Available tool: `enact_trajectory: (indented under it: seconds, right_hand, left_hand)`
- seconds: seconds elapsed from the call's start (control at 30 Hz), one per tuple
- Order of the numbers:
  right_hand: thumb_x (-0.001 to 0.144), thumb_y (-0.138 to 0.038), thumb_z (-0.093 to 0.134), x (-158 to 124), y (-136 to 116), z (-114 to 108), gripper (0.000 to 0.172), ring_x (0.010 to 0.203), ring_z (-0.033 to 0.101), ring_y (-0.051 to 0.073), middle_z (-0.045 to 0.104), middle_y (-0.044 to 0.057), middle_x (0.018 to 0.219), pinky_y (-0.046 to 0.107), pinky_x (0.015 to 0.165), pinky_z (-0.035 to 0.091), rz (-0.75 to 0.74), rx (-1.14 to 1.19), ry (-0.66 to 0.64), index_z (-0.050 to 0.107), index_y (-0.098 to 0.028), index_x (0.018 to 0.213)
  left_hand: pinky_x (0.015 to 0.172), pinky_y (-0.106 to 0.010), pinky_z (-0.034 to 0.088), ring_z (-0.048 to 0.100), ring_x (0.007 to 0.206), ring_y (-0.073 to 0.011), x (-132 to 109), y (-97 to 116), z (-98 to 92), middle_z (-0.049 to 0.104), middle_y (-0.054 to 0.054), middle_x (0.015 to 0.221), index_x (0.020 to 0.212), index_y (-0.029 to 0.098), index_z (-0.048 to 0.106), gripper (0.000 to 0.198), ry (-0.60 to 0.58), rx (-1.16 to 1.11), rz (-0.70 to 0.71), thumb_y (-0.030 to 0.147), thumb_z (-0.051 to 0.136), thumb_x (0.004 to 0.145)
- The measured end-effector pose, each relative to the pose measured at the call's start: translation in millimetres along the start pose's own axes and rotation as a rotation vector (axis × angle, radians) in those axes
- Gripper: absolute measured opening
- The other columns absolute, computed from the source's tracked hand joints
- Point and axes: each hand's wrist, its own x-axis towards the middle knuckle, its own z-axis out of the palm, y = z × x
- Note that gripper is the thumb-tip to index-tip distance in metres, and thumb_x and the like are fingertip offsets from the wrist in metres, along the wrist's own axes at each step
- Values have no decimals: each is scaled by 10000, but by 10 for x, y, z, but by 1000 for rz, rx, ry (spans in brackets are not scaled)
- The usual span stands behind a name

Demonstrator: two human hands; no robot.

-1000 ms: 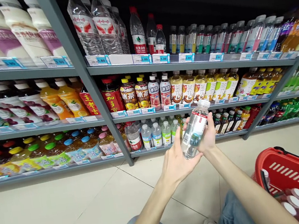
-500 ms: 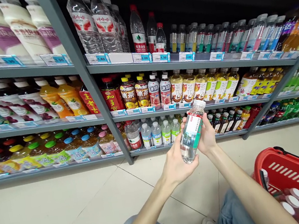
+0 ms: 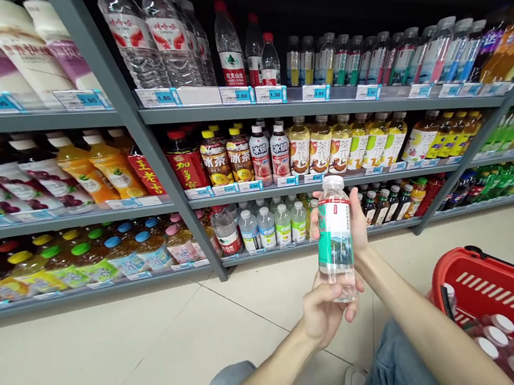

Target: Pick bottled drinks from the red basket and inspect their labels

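Observation:
I hold a clear plastic water bottle (image 3: pixel 335 239) upright in front of the drink shelves. It has a white cap and a green, white and red label. My left hand (image 3: pixel 326 311) cups the bottle's base from below, fingers curled round it. My right hand (image 3: pixel 358 224) wraps the labelled middle from behind, mostly hidden by the bottle. Both hands are closed on it.
Grey shelving (image 3: pixel 157 162) full of bottled drinks runs across the view, with price tags on the edges. A red shopping basket (image 3: pixel 507 304) holding several white-capped bottles stands at the lower right on the tiled floor. My knees in jeans show at the bottom.
The bottle has been turned from leaning right to upright, its label now facing me. My left hand slid from its side down under the base.

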Motion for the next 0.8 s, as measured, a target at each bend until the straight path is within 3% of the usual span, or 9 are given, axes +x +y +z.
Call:
enact_trajectory:
  seconds: [0.17,0.4,0.8]
  right_hand:
    - [904,-762,371,37,29,5,645,560,677,186,689,34,678,284,509,552,60,-15,46,647,-197,1044]
    - [917,-776,280,64,49,13,686,541,664,166,689,41,691,265,507,543,14,1,133,637,-196,997]
    - [900,-745,373,42,19,24,617,559,667,171,681,32,668,266,511,546,46,37,116,629,-191,991]
  left_hand:
    - [474,-257,271,418,394,-57,-4,11,67,632,-62,755,782,89,628,290,97,-10,-16,338,625,633]
    - [482,-264,292,437,397,-90,36,130,27,648,-56,718,871,117,615,316,102,2,-21,356,569,669]
    - [448,-254,283,443,413,-95,31,108,80,645,-64,677,812,115,596,297,152,82,-10,338,575,617]
